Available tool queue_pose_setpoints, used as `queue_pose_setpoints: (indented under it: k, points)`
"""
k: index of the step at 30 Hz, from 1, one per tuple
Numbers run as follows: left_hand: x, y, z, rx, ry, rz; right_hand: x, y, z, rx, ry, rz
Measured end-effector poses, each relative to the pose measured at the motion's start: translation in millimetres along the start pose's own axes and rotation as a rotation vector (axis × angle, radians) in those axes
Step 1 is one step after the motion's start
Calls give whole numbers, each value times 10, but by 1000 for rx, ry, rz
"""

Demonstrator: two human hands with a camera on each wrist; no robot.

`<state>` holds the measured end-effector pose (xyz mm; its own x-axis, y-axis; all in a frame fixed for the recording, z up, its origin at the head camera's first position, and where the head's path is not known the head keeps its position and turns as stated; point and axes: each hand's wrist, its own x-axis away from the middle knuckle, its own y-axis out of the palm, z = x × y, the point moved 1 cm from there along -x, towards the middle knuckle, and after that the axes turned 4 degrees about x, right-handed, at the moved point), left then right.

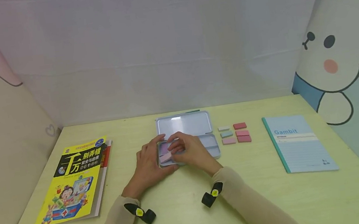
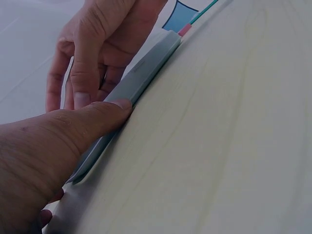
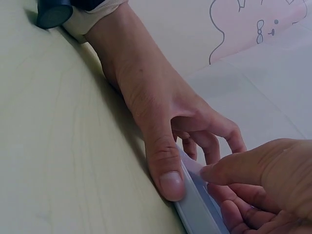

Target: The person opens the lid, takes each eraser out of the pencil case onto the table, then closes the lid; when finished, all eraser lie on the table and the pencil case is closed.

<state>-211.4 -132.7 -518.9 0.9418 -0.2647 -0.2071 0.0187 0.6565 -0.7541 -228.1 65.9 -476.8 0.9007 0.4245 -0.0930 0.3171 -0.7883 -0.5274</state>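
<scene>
An open light-blue case [image 1: 219, 155] lies mid-table, its lid [image 1: 184, 124] laid back at the far side. My left hand [image 1: 148, 160] grips its left end, thumb along the near wall and fingers round the far side. Over the left part of the case is my right hand [image 1: 192, 151], fingers curled down into it. Its thumb and fingertips pinch a small pale-pink block [image 1: 166, 157], which lies slanted there; part of it is hidden. Right of the case sit several small blocks in two columns: a white block [image 1: 223, 128], a blue block [image 1: 226, 134], and pink and red ones [image 1: 240, 126].
A yellow picture book [image 1: 70, 185] lies at the left on top of another book. At the right lies a light-blue notebook [image 1: 301, 145] with a green spine. A thin dark stick [image 1: 193, 111] lies behind the lid. Cloth walls [image 1: 172, 53] enclose the table.
</scene>
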Motion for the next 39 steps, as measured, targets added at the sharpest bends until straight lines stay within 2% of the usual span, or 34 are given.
queue_pose_setpoints:
  k: [8,14,23,29,39]
  points:
    - [-10,10,-10,-6,4,1,5,17,-7,-16,17,18]
    - [-2,4,-8,2,10,8,14,24,-23,58,24,30]
    - [1,0,-1,6,6,2,8,-3,3,53,-10,17]
    - [2,-6,19,7,-9,-15,2,-102,20,-28,25,20]
    - [4,0,-2,8,-5,-10,5,-413,18,-22,87,-60]
